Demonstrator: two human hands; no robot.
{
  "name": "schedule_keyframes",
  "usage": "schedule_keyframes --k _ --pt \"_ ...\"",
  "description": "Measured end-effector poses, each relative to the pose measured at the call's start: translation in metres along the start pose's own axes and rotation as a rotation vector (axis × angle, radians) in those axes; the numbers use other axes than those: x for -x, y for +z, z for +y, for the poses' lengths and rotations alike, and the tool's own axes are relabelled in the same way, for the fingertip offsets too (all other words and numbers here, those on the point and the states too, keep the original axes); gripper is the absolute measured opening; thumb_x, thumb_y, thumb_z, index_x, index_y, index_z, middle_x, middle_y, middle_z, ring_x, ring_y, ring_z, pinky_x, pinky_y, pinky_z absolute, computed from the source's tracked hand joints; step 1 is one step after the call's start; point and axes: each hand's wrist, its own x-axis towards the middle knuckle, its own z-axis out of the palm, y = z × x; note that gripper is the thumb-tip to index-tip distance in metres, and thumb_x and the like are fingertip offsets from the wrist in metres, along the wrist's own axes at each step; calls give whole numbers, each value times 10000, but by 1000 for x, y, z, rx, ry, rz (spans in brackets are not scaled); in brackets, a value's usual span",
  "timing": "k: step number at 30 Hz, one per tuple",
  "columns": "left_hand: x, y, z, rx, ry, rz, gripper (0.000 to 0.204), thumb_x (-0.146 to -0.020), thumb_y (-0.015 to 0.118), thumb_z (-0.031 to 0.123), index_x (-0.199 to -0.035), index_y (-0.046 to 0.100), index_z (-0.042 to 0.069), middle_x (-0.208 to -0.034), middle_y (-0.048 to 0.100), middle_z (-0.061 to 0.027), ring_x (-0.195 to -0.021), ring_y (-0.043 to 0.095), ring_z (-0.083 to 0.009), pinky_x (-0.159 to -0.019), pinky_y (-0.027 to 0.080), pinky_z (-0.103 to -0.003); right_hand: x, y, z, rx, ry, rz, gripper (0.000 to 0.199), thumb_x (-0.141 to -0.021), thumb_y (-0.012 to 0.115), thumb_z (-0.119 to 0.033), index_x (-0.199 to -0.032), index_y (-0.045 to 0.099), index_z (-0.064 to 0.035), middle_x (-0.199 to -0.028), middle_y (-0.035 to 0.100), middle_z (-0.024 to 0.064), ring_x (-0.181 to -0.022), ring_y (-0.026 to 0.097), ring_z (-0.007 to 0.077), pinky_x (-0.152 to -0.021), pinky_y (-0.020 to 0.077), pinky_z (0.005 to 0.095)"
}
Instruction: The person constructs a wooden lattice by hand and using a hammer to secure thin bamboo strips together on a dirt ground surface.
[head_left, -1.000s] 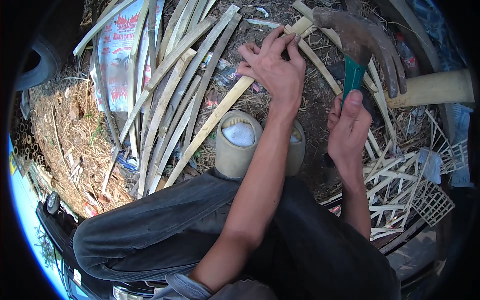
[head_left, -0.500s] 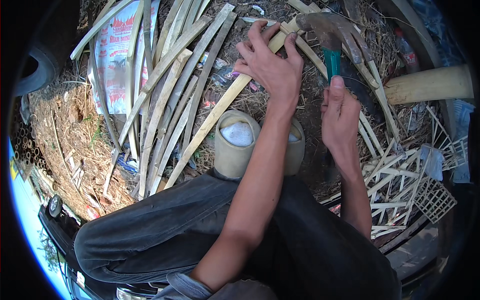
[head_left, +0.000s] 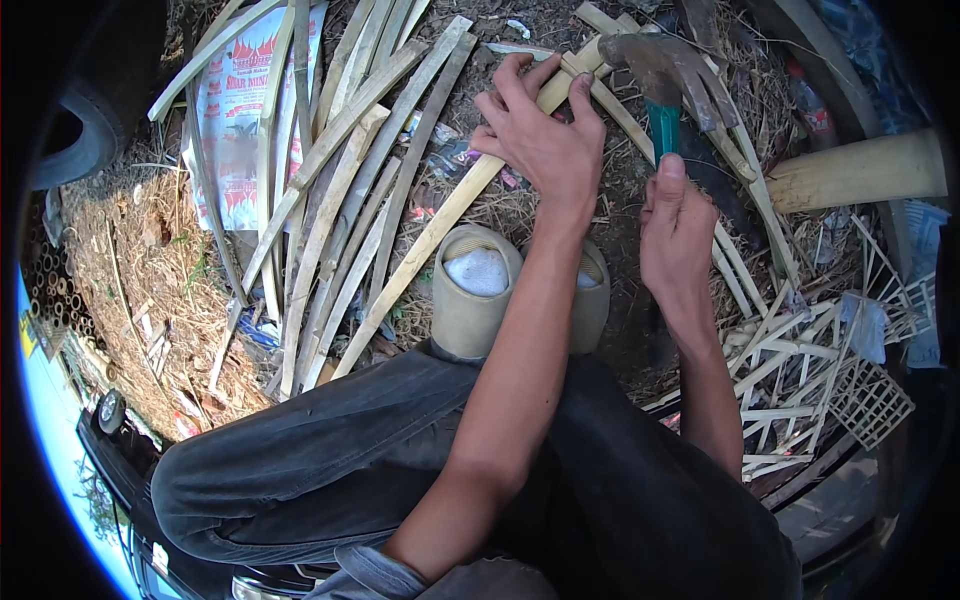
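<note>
My left hand (head_left: 545,130) grips a long pale bamboo strip (head_left: 425,245), thumb and fingers closed around its upper part. The strip slants from my left knee up past the fingertips. A short split piece of bamboo (head_left: 573,66) lies across it between thumb and forefinger. In my right hand (head_left: 677,215) is a claw hammer (head_left: 664,125), held by its green handle with the thumb along the grip. Its rusty head hangs just right of the strip's far end, seeming close to it; whether they touch I cannot tell.
Several bamboo strips (head_left: 335,180) lie fanned at the left over a printed sack (head_left: 240,110). A thick bamboo piece (head_left: 860,172) juts in at the right, above a heap of thin slats (head_left: 785,375). My shoes (head_left: 470,290) stand on straw-strewn soil. A tyre (head_left: 85,140) stands far left.
Almost nothing differs. The view has shifted slightly, and the hammer head sits a touch lower; both hands keep their grips.
</note>
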Motion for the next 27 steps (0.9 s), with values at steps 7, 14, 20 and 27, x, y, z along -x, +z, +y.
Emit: schedule_keyframes --k 7,14,20,27 --pt "-1 5 5 7 -19 -17 575 -814 830 283 -1263 536 74 -1118 765 51 -1176 501 -235 -996 246 -466 4 6 11 24 51 -9 673 -1077 328 -639 -794 467 -45 -677 446 -14 -581 423 65 -502 320 234" --pt "0 1 -1 -6 4 8 497 -842 780 247 -1251 544 91 -1131 746 67 -1156 495 -255 -942 255 -473 4 3 1 -25 34 14 656 -1105 351 -536 -826 556 22 -626 480 77 -548 492 181 -526 386 338" --pt "2 2 3 -15 -3 2 497 -833 786 230 -1242 540 91 -1125 750 53 -1146 494 -261 -950 249 -479 6 1 -1 -70 55 -18 677 -1091 346 -602 -808 540 -18 -662 478 -15 -582 464 69 -510 358 233" --pt "-1 2 5 3 -4 9 468 -824 792 212 -1214 560 100 -1136 747 54 -1144 495 -256 -939 259 -461 19 6 0 -195 71 50 661 -1099 356 -577 -808 552 -17 -640 463 -21 -570 462 68 -496 355 250"
